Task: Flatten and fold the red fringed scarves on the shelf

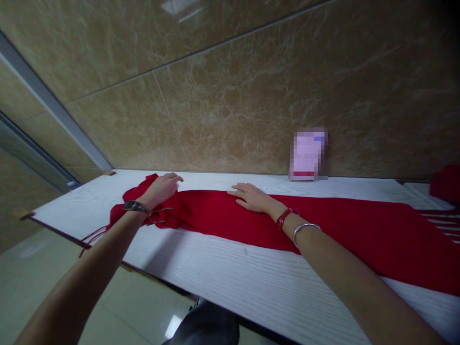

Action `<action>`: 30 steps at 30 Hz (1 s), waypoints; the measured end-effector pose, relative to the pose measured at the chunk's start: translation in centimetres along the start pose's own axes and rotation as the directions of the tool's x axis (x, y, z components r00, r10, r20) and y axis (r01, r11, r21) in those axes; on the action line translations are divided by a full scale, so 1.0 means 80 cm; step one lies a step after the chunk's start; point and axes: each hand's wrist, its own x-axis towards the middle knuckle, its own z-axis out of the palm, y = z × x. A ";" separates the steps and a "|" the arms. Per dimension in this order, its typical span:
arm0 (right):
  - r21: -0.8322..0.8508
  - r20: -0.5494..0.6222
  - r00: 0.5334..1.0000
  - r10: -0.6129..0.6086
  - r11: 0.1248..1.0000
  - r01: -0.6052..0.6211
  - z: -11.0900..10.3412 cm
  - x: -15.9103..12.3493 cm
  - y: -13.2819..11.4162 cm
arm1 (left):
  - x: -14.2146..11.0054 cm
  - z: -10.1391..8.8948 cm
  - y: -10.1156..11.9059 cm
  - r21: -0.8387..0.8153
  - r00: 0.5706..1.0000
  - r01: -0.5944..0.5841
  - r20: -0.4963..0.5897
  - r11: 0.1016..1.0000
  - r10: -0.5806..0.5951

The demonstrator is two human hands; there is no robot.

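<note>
A long red scarf (223, 215) with a fringed end at the right lies lengthwise along a white wood-grain board (247, 273). Its left end is bunched up, with thin red strands hanging over the front edge. My left hand (161, 188), with a dark watch on the wrist, is over this bunched part; its fingers are slightly bent and point right, and the thumb is hidden. Resting flat on the middle of the scarf, my right hand (252, 197) has its fingers stretched out and apart. A red bracelet and a silver bangle are on that wrist.
A phone-like pink object (305, 155), blurred out, leans against the brown marbled wall (223, 96) behind the board. More red fabric (445, 184) is at the far right. A metal frame bar (61, 105) rises at the left. Below the front edge is a tiled floor (125, 306).
</note>
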 end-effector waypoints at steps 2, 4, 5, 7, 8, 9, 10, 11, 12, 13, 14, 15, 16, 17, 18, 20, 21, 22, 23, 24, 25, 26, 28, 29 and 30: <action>-0.015 -0.014 1.000 -0.021 1.000 0.021 0.001 0.001 0.001 | -0.004 0.006 0.052 -0.043 0.981 -0.176 -0.085 0.984 0.172; -0.038 -0.037 0.999 -0.036 0.999 0.034 0.002 0.001 0.002 | -0.008 0.021 0.107 -0.099 0.953 -0.296 -0.090 0.950 0.288; -0.048 -0.050 0.998 -0.038 0.998 0.036 0.003 0.000 0.002 | -0.011 0.032 0.130 -0.125 0.946 -0.324 -0.065 0.938 0.318; -0.060 -0.072 0.997 -0.032 0.998 0.028 0.003 0.000 0.003 | -0.016 0.054 0.163 -0.166 0.964 -0.254 0.033 0.953 0.263; -0.061 -0.079 0.997 -0.027 0.998 0.022 0.004 -0.001 0.003 | -0.018 0.064 0.173 -0.177 0.973 -0.198 0.086 0.964 0.216; -0.060 -0.082 0.996 -0.022 0.998 0.018 0.003 -0.001 0.003 | -0.020 0.073 0.177 -0.183 0.975 -0.151 0.133 0.972 0.176; -0.058 -0.081 0.996 -0.021 0.998 0.016 0.002 -0.001 0.003 | -0.020 0.079 0.179 -0.186 0.975 -0.117 0.166 0.976 0.148; -0.058 -0.078 0.997 -0.020 0.998 0.016 0.000 0.000 0.003 | -0.021 0.084 0.178 -0.189 0.974 -0.102 0.183 0.977 0.137; -0.059 -0.074 0.997 -0.017 0.998 0.013 -0.003 0.001 0.003 | -0.020 0.087 0.177 -0.191 0.972 -0.100 0.188 0.976 0.137; -0.062 -0.070 0.998 -0.008 0.998 0.003 -0.008 0.003 0.001 | -0.020 0.088 0.175 -0.192 0.972 -0.103 0.187 0.976 0.139; -0.066 -0.071 0.997 0.015 0.998 -0.019 -0.013 0.004 -0.002 | -0.020 0.088 0.174 -0.192 0.974 -0.102 0.182 0.976 0.137; -0.068 -0.077 0.996 0.051 0.996 -0.057 -0.018 0.006 -0.006 | -0.019 0.087 0.173 -0.191 0.975 -0.103 0.176 0.976 0.137; -0.066 -0.087 0.991 0.102 0.992 -0.108 -0.024 0.006 -0.012 | -0.019 0.086 0.173 -0.190 0.976 -0.106 0.169 0.976 0.139; -0.056 -0.096 0.982 0.162 0.984 -0.168 -0.029 0.005 -0.020 | -0.020 0.085 0.173 -0.190 0.977 -0.107 0.160 0.976 0.138; -0.041 -0.097 0.969 0.227 0.972 -0.231 -0.033 0.001 -0.030 | -0.020 0.085 0.174 -0.191 0.980 -0.105 0.148 0.976 0.134; -0.003 -0.056 0.941 0.334 0.942 -0.334 -0.037 -0.013 -0.053 | -0.020 0.085 0.174 -0.194 0.984 -0.085 0.137 0.977 0.113; 0.012 -0.005 0.932 0.363 0.932 -0.363 -0.037 -0.024 -0.066 | -0.020 0.085 0.173 -0.196 0.985 -0.069 0.141 0.978 0.097; 0.017 0.054 0.924 0.378 0.925 -0.379 -0.035 -0.036 -0.077 | -0.019 0.086 0.172 -0.198 0.985 -0.052 0.149 0.979 0.083; 0.013 0.112 0.918 0.380 0.924 -0.383 -0.034 -0.050 -0.086 | -0.019 0.088 0.171 -0.198 0.985 -0.040 0.156 0.979 0.072; 0.001 0.158 0.913 0.377 0.924 -0.382 -0.032 -0.065 -0.092 | -0.018 0.089 0.170 -0.196 0.985 -0.033 0.162 0.980 0.065; -0.016 0.191 0.906 0.377 0.924 -0.381 -0.032 -0.079 -0.096 | -0.017 0.090 0.169 -0.195 0.985 -0.031 0.163 0.980 0.063; -0.035 0.210 0.900 0.383 0.922 -0.384 -0.034 -0.095 -0.096 | -0.016 0.091 0.168 -0.193 0.985 -0.033 0.161 0.981 0.065; -0.073 0.226 0.878 0.422 0.906 -0.417 -0.042 -0.124 -0.087 | -0.014 0.092 0.167 -0.192 0.985 -0.039 0.158 0.981 0.070; -0.091 0.236 0.858 0.456 0.889 -0.448 -0.049 -0.137 -0.080 | -0.014 0.091 0.167 -0.192 0.985 -0.039 0.160 0.981 0.071; -0.109 0.246 0.832 0.498 0.867 -0.486 -0.056 -0.149 -0.071 | -0.014 0.091 0.167 -0.191 0.984 -0.038 0.163 0.981 0.070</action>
